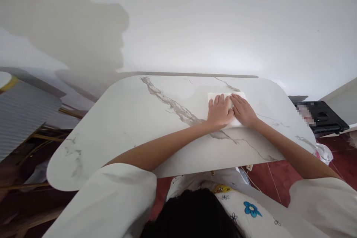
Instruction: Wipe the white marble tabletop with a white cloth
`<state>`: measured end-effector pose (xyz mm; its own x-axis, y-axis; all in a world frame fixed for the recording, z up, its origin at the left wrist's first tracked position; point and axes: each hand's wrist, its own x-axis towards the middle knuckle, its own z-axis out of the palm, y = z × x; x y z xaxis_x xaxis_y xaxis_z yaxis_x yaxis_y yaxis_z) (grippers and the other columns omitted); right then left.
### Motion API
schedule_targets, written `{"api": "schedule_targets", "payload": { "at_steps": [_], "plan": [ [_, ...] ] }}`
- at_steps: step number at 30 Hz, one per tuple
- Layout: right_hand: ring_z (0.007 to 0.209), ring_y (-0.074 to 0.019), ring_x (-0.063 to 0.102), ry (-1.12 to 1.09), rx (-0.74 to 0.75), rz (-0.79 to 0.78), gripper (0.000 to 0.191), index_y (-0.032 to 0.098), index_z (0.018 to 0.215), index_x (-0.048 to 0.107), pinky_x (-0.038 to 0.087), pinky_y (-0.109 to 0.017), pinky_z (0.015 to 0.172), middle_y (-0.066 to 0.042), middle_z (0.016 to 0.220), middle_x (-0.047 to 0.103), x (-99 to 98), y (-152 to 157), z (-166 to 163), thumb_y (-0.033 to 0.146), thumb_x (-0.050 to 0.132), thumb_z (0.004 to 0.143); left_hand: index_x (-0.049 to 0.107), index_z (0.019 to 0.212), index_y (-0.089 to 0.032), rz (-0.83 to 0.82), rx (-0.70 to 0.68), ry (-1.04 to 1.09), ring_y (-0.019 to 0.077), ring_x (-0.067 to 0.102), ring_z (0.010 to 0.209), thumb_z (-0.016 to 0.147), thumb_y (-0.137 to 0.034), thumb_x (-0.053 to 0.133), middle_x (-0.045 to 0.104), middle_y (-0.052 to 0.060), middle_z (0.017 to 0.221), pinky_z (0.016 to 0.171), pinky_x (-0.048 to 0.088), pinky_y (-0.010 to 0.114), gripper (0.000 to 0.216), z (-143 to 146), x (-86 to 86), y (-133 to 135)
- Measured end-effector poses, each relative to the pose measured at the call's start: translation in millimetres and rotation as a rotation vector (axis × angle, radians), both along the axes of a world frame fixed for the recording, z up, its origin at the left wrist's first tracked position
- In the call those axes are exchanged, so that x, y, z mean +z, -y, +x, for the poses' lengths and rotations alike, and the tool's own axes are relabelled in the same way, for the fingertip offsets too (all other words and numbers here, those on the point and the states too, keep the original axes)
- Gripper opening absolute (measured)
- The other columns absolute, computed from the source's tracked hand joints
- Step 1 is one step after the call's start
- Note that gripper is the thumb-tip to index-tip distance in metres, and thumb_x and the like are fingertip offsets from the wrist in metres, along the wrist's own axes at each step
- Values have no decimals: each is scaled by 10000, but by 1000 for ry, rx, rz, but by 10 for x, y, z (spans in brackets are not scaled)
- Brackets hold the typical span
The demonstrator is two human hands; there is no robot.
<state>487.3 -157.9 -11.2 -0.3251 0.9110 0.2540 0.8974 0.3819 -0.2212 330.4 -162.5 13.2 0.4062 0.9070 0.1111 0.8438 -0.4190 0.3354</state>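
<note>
Both hands rest on a white cloth point(236, 122) lying flat on a white marble-patterned table point(111, 119), right of its middle. My left hand point(219, 112) presses down with its palm, fingers spread apart and pointing toward the wall. Beside it, my right hand point(243, 110) lies flat with its fingers stretched toward the upper left, close to the left hand. The hands hide much of the cloth. Whether it is a folded paper towel or fabric, I cannot tell.
A white wall point(195, 22) runs along the table's far edge. At the right stands a black case-like object point(326, 117); its kind is unclear. Metal-framed furniture point(69, 113) and a grey ribbed surface point(25, 113) are at the left. Red tiles point(287, 178) cover the floor.
</note>
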Motion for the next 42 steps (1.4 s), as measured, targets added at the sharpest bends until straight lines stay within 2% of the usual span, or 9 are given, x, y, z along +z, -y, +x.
{"api": "schedule_targets", "payload": {
  "at_steps": [5,9,12,19,25,31,37,42],
  "plan": [
    [1423,-277,329,6,-7,-7,542,91,1424,437,318,-521,1144,-160,1503,411,14,321,-6,274,263,945,364,1456,-185,-12,-14,42,273,274,1436,915,-335,351,343,106,1550,1166,218,504,561,-30,-35,276],
    [1420,-269,338,12,-30,-17,539,101,1429,438,327,-506,1146,-141,1506,412,62,616,-63,258,277,939,381,1454,-196,-38,-6,54,272,262,1445,900,-321,375,343,92,1553,1174,219,503,568,-59,-5,514],
    [1416,-288,342,14,-62,-35,552,61,1430,433,349,-514,1132,-168,1503,404,67,860,-103,257,265,942,374,1463,-199,-97,-27,56,262,244,1455,900,-326,377,324,80,1564,1185,206,497,577,-77,24,707],
    [1440,-259,289,-30,-58,-40,565,172,1496,346,347,-543,1139,-120,1517,381,49,1271,-134,269,278,943,373,1472,-240,-147,-28,64,249,229,1464,894,-313,392,313,57,1570,1196,196,497,583,-109,32,1083],
    [1436,-248,300,-63,-41,-46,547,166,1485,371,338,-520,1156,-118,1508,399,66,1292,-109,261,285,953,361,1467,-231,-185,-3,74,261,218,1465,876,-291,396,298,63,1576,1193,188,522,594,-64,39,1122],
    [1430,-245,318,-90,-21,-43,514,162,1469,385,351,-516,1142,-116,1514,403,80,1301,121,277,303,975,315,1477,-163,-251,-18,104,268,159,1481,884,-255,376,249,101,1592,1190,142,547,603,131,95,1137],
    [1418,-251,344,-83,-47,-15,496,156,1442,425,365,-504,1130,-127,1494,436,74,1279,270,256,304,972,298,1483,-177,-308,-50,107,253,132,1489,882,-258,379,230,87,1600,1203,112,520,612,288,143,1096],
    [1395,-274,381,-35,-57,-1,496,108,1398,473,381,-499,1115,-148,1468,468,64,1101,277,247,297,955,331,1468,-170,-239,-53,103,260,166,1479,895,-271,372,255,91,1591,1197,147,524,583,318,97,937]
  ]
}}
